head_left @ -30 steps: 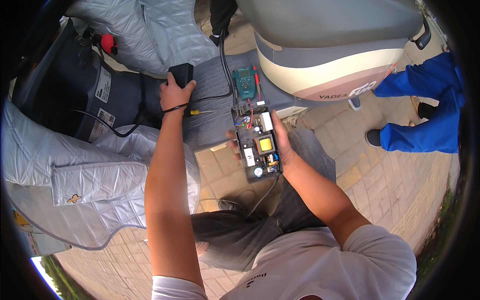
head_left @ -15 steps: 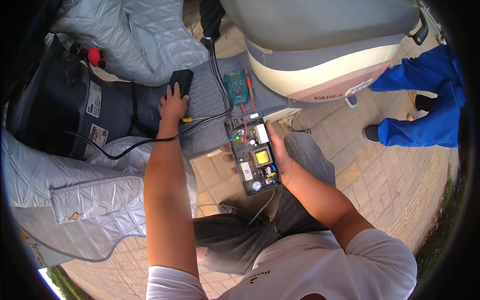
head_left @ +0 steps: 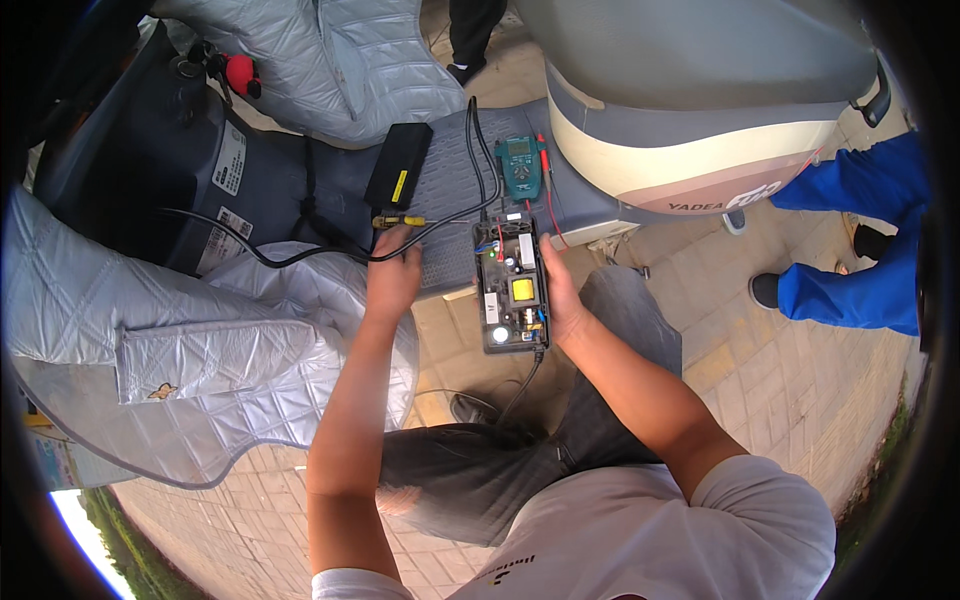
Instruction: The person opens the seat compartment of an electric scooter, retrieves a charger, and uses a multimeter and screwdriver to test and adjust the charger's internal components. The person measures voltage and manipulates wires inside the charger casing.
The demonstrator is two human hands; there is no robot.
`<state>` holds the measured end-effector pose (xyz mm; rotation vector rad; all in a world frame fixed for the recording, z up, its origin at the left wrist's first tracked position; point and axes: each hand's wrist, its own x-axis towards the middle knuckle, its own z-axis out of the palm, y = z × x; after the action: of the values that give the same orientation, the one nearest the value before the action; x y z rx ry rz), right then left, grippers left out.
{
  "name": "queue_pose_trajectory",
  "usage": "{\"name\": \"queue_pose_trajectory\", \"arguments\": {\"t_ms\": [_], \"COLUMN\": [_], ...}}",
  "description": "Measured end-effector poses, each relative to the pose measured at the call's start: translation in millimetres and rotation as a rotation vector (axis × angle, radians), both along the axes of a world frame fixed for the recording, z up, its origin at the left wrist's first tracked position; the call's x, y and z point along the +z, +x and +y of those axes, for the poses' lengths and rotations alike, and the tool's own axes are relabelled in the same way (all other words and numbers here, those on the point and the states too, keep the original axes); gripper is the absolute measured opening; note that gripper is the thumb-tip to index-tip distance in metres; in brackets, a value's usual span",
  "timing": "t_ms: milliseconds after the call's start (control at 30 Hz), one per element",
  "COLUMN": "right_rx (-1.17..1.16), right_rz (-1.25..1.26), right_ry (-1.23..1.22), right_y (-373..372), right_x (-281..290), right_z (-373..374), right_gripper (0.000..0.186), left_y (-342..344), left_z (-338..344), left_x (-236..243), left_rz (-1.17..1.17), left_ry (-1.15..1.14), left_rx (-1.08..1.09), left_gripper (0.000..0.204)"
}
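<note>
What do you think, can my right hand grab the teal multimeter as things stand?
Probably not without letting go first: your right hand grips the opened electronic unit. Otherwise the way looks free, since the teal multimeter lies uncovered on the footboard just beyond.

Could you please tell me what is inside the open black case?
In the open black case, held by the right hand, I see a yellow-topped component, white blocks and a round white-topped part; whatever lies beneath them is covered.
</note>
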<state>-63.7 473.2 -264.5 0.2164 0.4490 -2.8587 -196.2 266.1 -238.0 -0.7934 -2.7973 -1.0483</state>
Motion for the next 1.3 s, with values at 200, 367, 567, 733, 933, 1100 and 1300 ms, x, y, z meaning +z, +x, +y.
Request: {"name": "queue_pose_trajectory", "arguments": {"t_ms": [200, 367, 567, 733, 933, 1100, 1300], "right_rx": [-0.055, -0.119, -0.131, -0.165, -0.5, -0.452, -0.255], "right_rz": [-0.13, -0.134, -0.223, -0.16, -0.067, -0.033, -0.274], "right_ry": [0.059, 0.147, 0.612, 1.018, 1.792, 2.178, 2.22], "right_y": [-40, -79, -53, -20, -33, -72, -91], "right_x": [10, 15, 34, 28, 6, 11, 30], "right_z": [-28, -13, -16, -1, 58, 70, 59], "right_gripper": [0.067, 0.062, 0.057, 0.051, 0.037, 0.035, 0.052], "left_y": [60, 45, 41, 42, 46, 47, 53], "left_z": [11, 11, 8, 20, 26, 20, 10], "left_x": [22, 21, -15, -19, -4, 3, -12], "left_rz": [-1.205, -1.332, -1.305, -1.26, -1.231, -1.237, -1.206], "left_ry": [0.578, 0.863, 1.011, 0.958, 0.855, 0.861, 0.82], "left_rx": [0.275, 0.215, 0.268, 0.331, 0.405, 0.439, 0.283], "left_gripper": [0.053, 0.041, 0.038, 0.045, 0.043, 0.04, 0.045]}}
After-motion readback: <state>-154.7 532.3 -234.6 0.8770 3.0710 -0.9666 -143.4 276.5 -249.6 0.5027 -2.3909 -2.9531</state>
